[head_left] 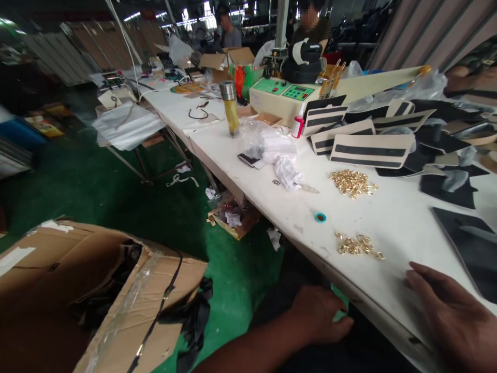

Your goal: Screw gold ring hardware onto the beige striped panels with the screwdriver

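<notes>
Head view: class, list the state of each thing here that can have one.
Left hand, thumb and fingers apart
Right hand, open
Gold metal pieces, loose in two piles
Clear drink bottle, upright, lid on
Red-and-white squeeze bottle, upright
White paper wad, crumpled
Large cardboard box, open
Green-panelled machine, on or off unclear

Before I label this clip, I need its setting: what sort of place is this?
Most likely a factory workshop: a long white worktable carries two piles of small gold-coloured pieces and many black-and-beige panels, with a control-panel machine farther along.
</notes>
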Motion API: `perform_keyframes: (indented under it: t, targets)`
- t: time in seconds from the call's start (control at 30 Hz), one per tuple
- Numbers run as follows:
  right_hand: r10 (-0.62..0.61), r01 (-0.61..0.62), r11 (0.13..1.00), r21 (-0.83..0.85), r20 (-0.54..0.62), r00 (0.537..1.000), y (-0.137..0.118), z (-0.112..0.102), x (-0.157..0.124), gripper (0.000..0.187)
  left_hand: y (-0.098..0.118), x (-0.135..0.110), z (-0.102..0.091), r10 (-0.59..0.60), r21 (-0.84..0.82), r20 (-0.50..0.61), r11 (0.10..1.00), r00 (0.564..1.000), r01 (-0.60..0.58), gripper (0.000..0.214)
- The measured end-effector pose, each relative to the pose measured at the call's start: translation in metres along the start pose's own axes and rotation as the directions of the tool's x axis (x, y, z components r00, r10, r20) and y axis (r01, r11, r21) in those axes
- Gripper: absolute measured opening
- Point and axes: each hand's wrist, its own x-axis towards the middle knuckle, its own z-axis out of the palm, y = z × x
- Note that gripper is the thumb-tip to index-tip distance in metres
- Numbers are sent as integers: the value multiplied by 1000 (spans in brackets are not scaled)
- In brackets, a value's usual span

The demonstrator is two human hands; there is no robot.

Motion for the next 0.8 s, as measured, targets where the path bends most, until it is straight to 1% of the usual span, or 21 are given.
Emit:
perform_keyframes:
  t: [0.07,0.1,0.2,0.3,0.4,0.53,0.67,0.8]
  targets:
    - [96,-96,995,10,35,995,-17,-4,-4,52,1,3,-3,12,-8,25,1000,1000,-12,38]
    - [118,-119,993,10,39,992,-23,-5,-5,54,1,4,-4,23,-16,29,1000,999,-23,38]
    - [129,-128,992,-12,21,991,-34,-4,-7,55,1,7,-5,64,-29,24,998,998,-63,38]
    - [158,-158,987,-31,9,987,-36,-2,-7,54,1,7,-8,86,-11,65,996,994,-86,40]
    - [158,-157,986,-54,7,987,-32,0,-7,53,1,8,-12,93,-16,101,996,990,-92,40]
    - [157,-158,982,-103,-20,987,-30,2,-6,52,-1,12,-14,92,-42,113,995,989,-87,39]
    - [153,-154,983,-98,-25,988,-30,4,-6,50,-3,14,-15,94,-64,129,994,987,-86,40]
    - [135,-137,987,-87,-22,991,-33,4,-8,52,-4,11,-15,113,-55,106,993,988,-108,38]
